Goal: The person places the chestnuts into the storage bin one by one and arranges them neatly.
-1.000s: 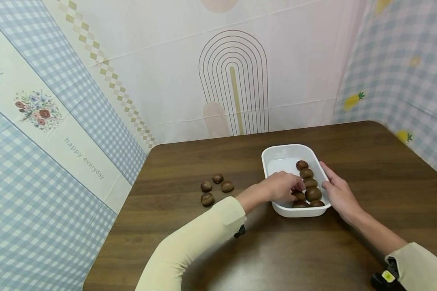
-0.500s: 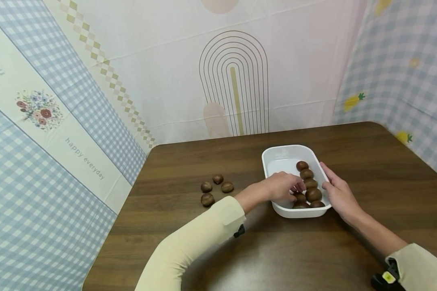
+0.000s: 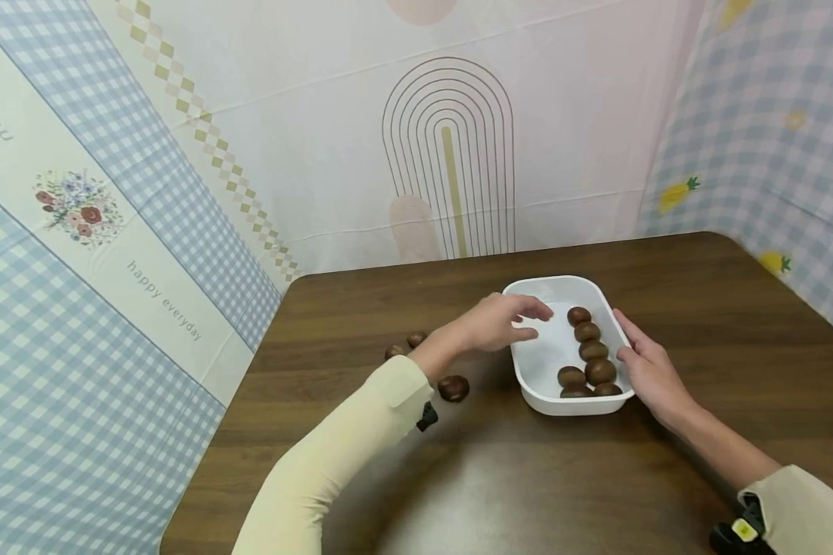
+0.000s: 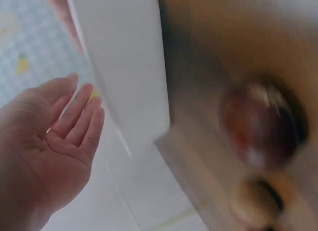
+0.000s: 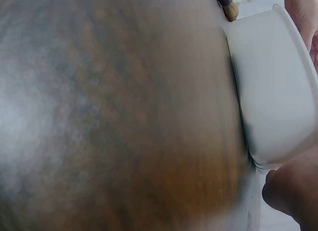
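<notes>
In the head view, my left hand [image 3: 497, 322] is over the left rim of a white rectangular dish [image 3: 537, 362]. Its thumb and fingers are spread apart and hold nothing; the left wrist view also shows the bare palm [image 4: 52, 166]. Several brown chestnuts [image 3: 600, 371] lie inside the dish, in a line along its right wall and bunched at the near end. My right hand [image 3: 652, 374] holds the dish's right side, thumb at the rim. On the table left of the dish, a chestnut [image 3: 453, 388] sits beside my left forearm.
Two more chestnuts show past my left forearm, one of them a chestnut [image 3: 416, 339] at the back; the arm may hide others. The dish stands on a dark wooden table [image 3: 527, 478]. A patterned cloth [image 3: 305, 139] hangs behind the table's far edge.
My left hand has lifted from the chestnuts in the dish and moved left, its fingers spreading. A chestnut beside the forearm has come into view. My right hand stays on the dish.
</notes>
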### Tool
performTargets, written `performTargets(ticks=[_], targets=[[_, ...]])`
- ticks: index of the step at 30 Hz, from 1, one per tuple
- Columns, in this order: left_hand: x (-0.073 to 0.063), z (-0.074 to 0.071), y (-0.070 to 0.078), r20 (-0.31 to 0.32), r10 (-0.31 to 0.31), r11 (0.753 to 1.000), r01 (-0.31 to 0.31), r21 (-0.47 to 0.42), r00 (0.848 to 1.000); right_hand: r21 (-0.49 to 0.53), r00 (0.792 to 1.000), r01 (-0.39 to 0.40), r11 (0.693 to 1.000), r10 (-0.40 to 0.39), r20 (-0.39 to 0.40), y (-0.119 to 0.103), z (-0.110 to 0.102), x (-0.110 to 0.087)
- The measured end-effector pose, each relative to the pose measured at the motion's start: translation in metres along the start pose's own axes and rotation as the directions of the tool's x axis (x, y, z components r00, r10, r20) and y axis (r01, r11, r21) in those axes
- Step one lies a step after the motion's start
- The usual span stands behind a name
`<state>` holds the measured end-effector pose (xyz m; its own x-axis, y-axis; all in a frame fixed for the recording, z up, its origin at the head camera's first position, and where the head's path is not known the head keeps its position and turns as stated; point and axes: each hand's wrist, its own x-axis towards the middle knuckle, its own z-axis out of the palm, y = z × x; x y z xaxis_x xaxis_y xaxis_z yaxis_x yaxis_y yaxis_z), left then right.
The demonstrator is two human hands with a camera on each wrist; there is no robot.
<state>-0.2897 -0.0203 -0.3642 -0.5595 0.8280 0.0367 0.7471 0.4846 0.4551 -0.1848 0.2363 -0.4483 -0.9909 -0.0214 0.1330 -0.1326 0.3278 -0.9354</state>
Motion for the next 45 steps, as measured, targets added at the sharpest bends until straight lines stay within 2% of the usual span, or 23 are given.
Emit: performTargets(ticks=[4,7,13,19,25,32,38,45], targets=[[-0.015,-0.017,-0.020,-0.050,-0.053,0.991,0.047,-0.123,0.997,0.008,1.000,0.010,1.000,-0.010,0.002,0.000,0.000,0.000],[-0.029,-0.025,-0.036,-0.091,-0.107,0.979,0.089,-0.183,0.990,0.007,1.000,0.007,1.000,-0.007,0.004,0.001,0.000,0.000],[-0.060,-0.032,-0.069,-0.172,-0.189,0.977,0.167,-0.135,0.967,0.005,1.000,0.000,1.000,0.000,0.009,0.004,-0.001,0.002],[-0.089,-0.033,-0.093,-0.203,-0.255,0.965,0.236,-0.113,0.945,-0.010,1.000,-0.014,1.000,0.014,0.010,0.004,-0.002,0.003],[-0.111,-0.029,-0.108,-0.216,-0.293,0.956,0.284,-0.070,0.931,-0.016,0.999,-0.031,0.999,0.031,0.016,0.003,-0.002,0.004],[-0.131,-0.021,-0.123,-0.208,-0.352,0.936,0.345,-0.072,0.913,-0.015,1.000,-0.026,1.000,0.026,0.014,0.004,-0.002,0.004],[-0.140,-0.011,-0.129,-0.201,-0.369,0.929,0.367,-0.050,0.907,-0.004,1.000,-0.021,1.000,0.021,0.015,0.004,-0.002,0.004],[-0.142,-0.003,-0.127,-0.216,-0.379,0.924,0.381,-0.034,0.900,0.001,1.000,-0.008,1.000,0.008,0.016,0.003,-0.001,0.003]])
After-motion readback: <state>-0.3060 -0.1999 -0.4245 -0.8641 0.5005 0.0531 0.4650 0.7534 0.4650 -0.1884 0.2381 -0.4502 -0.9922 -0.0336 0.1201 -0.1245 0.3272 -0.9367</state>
